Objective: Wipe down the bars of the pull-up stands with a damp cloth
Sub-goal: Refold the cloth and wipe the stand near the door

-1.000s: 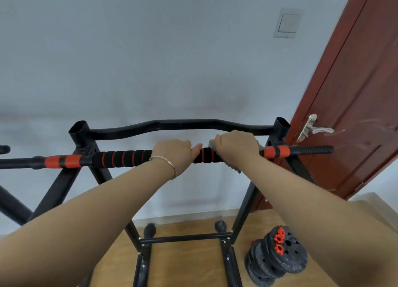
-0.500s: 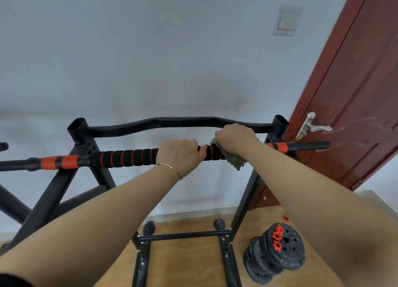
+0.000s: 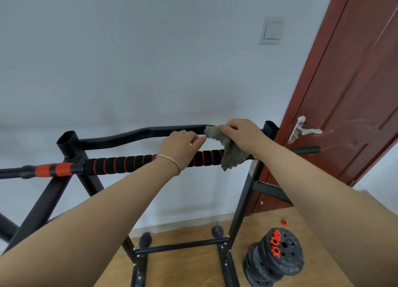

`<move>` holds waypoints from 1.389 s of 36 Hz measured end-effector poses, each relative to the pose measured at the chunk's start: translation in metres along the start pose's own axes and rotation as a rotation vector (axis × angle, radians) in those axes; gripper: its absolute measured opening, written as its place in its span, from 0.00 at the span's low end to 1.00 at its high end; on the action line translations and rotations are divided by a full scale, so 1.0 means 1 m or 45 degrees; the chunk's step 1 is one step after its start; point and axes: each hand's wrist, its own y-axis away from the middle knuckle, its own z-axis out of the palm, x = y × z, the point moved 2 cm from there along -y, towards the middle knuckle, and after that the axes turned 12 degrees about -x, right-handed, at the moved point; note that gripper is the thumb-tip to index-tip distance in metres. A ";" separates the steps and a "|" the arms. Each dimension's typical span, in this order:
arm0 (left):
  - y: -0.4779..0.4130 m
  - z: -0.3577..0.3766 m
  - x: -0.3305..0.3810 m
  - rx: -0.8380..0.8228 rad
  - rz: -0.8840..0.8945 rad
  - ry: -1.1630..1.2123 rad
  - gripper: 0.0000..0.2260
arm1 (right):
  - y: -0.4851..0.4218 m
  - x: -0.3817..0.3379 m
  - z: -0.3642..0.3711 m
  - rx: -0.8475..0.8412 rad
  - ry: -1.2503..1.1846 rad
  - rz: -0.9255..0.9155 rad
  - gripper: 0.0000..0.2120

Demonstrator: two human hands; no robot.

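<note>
Now | right hand (image 3: pixel 243 134) grip: cloth (image 3: pixel 230 152), hiding bar (image 3: pixel 133 162) | left hand (image 3: pixel 181 147) grip: loose

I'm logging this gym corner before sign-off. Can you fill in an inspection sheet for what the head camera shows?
Surface: wooden floor, bare beneath the stand.
Job's things: grey cloth hangs between the padded bar and the bare black bar.
Clutter: weight plates stacked; a loose red collar beside them.
Grippers: right hand pinches the cloth; left hand fingers loose.
Cables: nothing seen.
Surroundings: red door, light switch.
</note>
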 end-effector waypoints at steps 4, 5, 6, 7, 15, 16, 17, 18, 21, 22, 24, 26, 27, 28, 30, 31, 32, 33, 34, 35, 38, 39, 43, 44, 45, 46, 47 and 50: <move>-0.003 -0.003 0.029 -0.120 -0.045 0.479 0.14 | 0.007 0.001 -0.003 -0.002 -0.391 0.029 0.13; -0.004 -0.002 0.034 -0.114 -0.047 0.559 0.14 | 0.008 0.002 -0.003 -0.007 -0.450 0.037 0.12; -0.005 0.000 0.038 -0.097 -0.053 0.625 0.14 | 0.009 0.001 -0.002 -0.014 -0.493 0.043 0.11; -0.006 0.002 0.040 -0.071 -0.065 0.691 0.14 | 0.009 0.002 -0.002 -0.028 -0.531 0.046 0.11; -0.015 -0.003 0.043 0.038 -0.123 1.043 0.08 | 0.011 0.012 -0.018 -0.227 -0.880 0.070 0.09; -0.015 -0.004 0.043 0.048 -0.129 1.052 0.07 | 0.011 0.014 -0.021 -0.260 -0.882 0.069 0.09; -0.016 -0.004 0.042 0.056 -0.133 1.063 0.06 | 0.011 0.015 -0.025 -0.292 -0.869 0.068 0.09; -0.016 -0.005 0.042 0.058 -0.133 1.071 0.05 | 0.012 0.016 -0.028 -0.325 -0.847 0.070 0.10; -0.016 -0.005 0.045 0.048 -0.097 1.131 0.03 | 0.015 0.019 -0.037 -0.454 -0.734 0.106 0.10; -0.016 -0.006 0.046 0.050 -0.086 1.167 0.03 | 0.016 0.019 -0.040 -0.505 -0.684 0.125 0.10; -0.015 -0.007 0.048 0.061 -0.082 1.230 0.02 | 0.020 0.019 -0.045 -0.597 -0.551 0.149 0.09; -0.014 -0.008 0.048 0.072 -0.094 1.272 0.02 | 0.024 0.017 -0.051 -0.620 -0.461 0.133 0.06; -0.013 -0.008 0.048 0.078 -0.097 1.282 0.02 | 0.025 0.016 -0.054 -0.609 -0.457 0.111 0.06; -0.013 -0.009 0.048 0.084 -0.095 1.288 0.02 | 0.026 0.016 -0.058 -0.593 -0.472 0.088 0.06; -0.010 -0.011 0.051 0.099 -0.074 1.341 0.02 | 0.028 0.017 -0.063 -0.589 -0.572 0.054 0.03; -0.008 -0.012 0.053 0.107 -0.052 1.390 0.03 | 0.030 0.017 -0.065 -0.606 -0.652 0.038 0.04; -0.006 -0.014 0.056 0.111 -0.026 1.443 0.04 | 0.031 0.018 -0.068 -0.635 -0.731 0.023 0.05; -0.003 -0.016 0.058 0.112 0.003 1.487 0.04 | 0.033 0.019 -0.070 -0.666 -0.795 0.017 0.07; 0.000 -0.018 0.059 0.111 0.034 1.513 0.04 | 0.035 0.019 -0.073 -0.701 -0.848 0.015 0.08; 0.003 -0.020 0.060 0.110 0.063 1.517 0.04 | 0.036 0.022 -0.075 -0.730 -0.876 0.017 0.09; 0.008 -0.021 0.057 0.120 0.090 1.477 0.06 | 0.041 0.026 -0.081 -0.726 -0.926 0.043 0.09; 0.009 -0.021 0.056 0.124 0.089 1.464 0.07 | 0.041 0.027 -0.082 -0.694 -0.934 0.050 0.08; 0.009 -0.018 0.050 0.124 0.072 1.366 0.09 | 0.039 0.035 -0.082 -0.568 -0.908 0.128 0.08; 0.009 -0.017 0.049 0.121 0.055 1.323 0.08 | 0.039 0.037 -0.081 -0.549 -0.820 0.147 0.07; 0.009 -0.016 0.048 0.119 0.032 1.265 0.08 | 0.037 0.038 -0.079 -0.507 -0.667 0.166 0.07; 0.008 -0.015 0.047 0.117 0.008 1.195 0.07 | 0.036 0.038 -0.077 -0.441 -0.469 0.188 0.06; 0.008 -0.013 0.046 0.118 -0.012 1.128 0.05 | 0.033 0.038 -0.074 -0.353 -0.267 0.205 0.05; 0.001 -0.007 0.040 0.114 -0.078 0.842 0.05 | 0.022 0.036 -0.059 0.006 0.150 0.157 0.04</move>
